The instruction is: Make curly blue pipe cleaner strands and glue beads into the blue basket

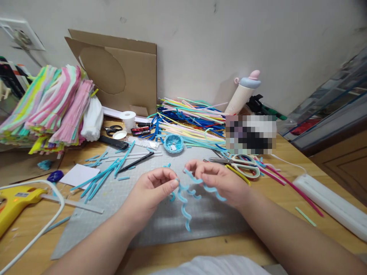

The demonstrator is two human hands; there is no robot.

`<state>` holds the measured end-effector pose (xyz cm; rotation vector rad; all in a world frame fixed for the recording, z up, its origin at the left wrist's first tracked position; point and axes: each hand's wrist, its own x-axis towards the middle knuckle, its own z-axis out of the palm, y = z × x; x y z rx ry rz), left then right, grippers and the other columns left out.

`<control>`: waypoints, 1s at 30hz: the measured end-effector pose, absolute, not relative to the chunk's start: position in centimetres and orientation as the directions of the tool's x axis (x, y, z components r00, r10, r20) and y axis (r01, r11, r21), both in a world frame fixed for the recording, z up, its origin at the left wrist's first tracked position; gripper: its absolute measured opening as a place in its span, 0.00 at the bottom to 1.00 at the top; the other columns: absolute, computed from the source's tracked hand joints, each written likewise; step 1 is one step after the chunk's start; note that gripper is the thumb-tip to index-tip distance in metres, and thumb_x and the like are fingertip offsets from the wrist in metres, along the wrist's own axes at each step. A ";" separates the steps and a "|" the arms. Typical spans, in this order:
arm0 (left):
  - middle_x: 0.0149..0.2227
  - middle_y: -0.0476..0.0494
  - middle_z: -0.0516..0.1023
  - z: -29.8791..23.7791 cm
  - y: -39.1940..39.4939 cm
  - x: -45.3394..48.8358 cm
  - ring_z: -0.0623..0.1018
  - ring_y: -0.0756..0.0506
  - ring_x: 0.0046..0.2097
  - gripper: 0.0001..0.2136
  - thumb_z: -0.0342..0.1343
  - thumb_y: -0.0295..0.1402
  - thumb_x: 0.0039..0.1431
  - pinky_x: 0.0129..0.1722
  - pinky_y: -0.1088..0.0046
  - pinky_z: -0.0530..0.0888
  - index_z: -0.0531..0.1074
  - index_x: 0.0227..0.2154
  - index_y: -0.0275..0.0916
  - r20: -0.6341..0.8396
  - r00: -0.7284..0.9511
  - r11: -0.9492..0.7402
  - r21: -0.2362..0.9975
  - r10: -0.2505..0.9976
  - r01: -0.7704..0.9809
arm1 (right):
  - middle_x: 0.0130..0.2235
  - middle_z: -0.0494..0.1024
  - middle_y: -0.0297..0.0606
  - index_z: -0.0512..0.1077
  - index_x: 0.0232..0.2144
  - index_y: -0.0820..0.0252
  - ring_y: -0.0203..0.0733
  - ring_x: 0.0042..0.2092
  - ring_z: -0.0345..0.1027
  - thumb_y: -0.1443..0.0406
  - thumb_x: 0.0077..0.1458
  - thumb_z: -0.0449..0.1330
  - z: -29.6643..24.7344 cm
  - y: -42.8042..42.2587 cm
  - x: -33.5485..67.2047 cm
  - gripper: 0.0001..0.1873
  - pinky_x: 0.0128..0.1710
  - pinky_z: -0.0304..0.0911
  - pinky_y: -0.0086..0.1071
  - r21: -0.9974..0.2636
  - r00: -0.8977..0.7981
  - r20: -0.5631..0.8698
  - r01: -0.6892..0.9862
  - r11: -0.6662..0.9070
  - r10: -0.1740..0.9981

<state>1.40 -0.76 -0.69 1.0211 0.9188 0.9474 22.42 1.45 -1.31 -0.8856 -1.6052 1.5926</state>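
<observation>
My left hand (156,187) and my right hand (219,177) are held together above a grey cutting mat (120,198). Both pinch a bunch of curled light-blue pipe cleaners (186,198), whose wavy ends hang down between the hands. The left fingers are closed on the top of the bunch. The right fingers are curled round a wavy blue strand that runs out toward the wrist. A small round blue woven piece (173,143) lies on the mat's far edge.
Straight blue pipe cleaners (103,173) lie on the mat's left. A yellow glue gun (17,202) sits at the left edge, scissors (241,165) to the right. A heap of coloured pipe cleaners (189,118), bundles (54,103), cardboard (120,72) and a bottle (243,93) stand behind.
</observation>
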 end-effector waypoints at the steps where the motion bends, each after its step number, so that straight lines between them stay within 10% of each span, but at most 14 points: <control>1: 0.27 0.50 0.69 -0.6 -0.8 1.3 0.65 0.50 0.29 0.10 0.66 0.38 0.47 0.31 0.75 0.61 0.74 0.25 0.38 -0.177 0.316 0.251 0.945 0.932 -0.211 | 0.45 0.70 0.40 0.69 0.25 0.58 0.43 0.44 0.65 0.50 0.54 0.58 -1.2 1.9 22.8 0.18 0.44 0.60 0.38 -0.998 -0.497 0.017 0.045 0.046 0.868; 9: 0.27 0.50 0.68 -0.5 -0.6 1.1 0.63 0.51 0.28 0.13 0.69 0.40 0.42 0.29 0.74 0.59 0.74 0.23 0.37 -0.220 0.434 0.362 0.889 0.874 -0.279 | 0.37 0.72 0.40 0.74 0.26 0.57 0.50 0.46 0.60 0.61 0.53 0.62 -1.7 2.3 22.7 0.06 0.55 0.46 0.51 -0.877 -0.392 0.105 0.397 0.270 0.914; 15: 0.27 0.50 0.67 -0.9 -0.7 1.4 0.63 0.50 0.31 0.10 0.66 0.39 0.49 0.33 0.74 0.59 0.73 0.25 0.38 -0.175 0.507 0.355 0.891 0.844 -0.284 | 0.35 0.75 0.37 0.73 0.31 0.58 0.42 0.39 0.69 0.54 0.61 0.53 -0.5 0.3 21.6 0.16 0.43 0.63 0.37 -0.937 -0.525 0.135 0.209 0.281 0.841; 30: 0.33 0.47 0.72 -1.1 -0.1 1.7 0.68 0.49 0.32 0.17 0.65 0.42 0.49 0.32 0.74 0.64 0.75 0.40 0.40 -0.193 0.400 0.313 0.913 0.896 -0.260 | 0.31 0.73 0.34 0.71 0.26 0.58 0.39 0.36 0.66 0.62 0.54 0.60 -0.2 -0.8 20.7 0.07 0.40 0.60 0.35 -0.986 -0.454 0.121 0.047 0.159 0.883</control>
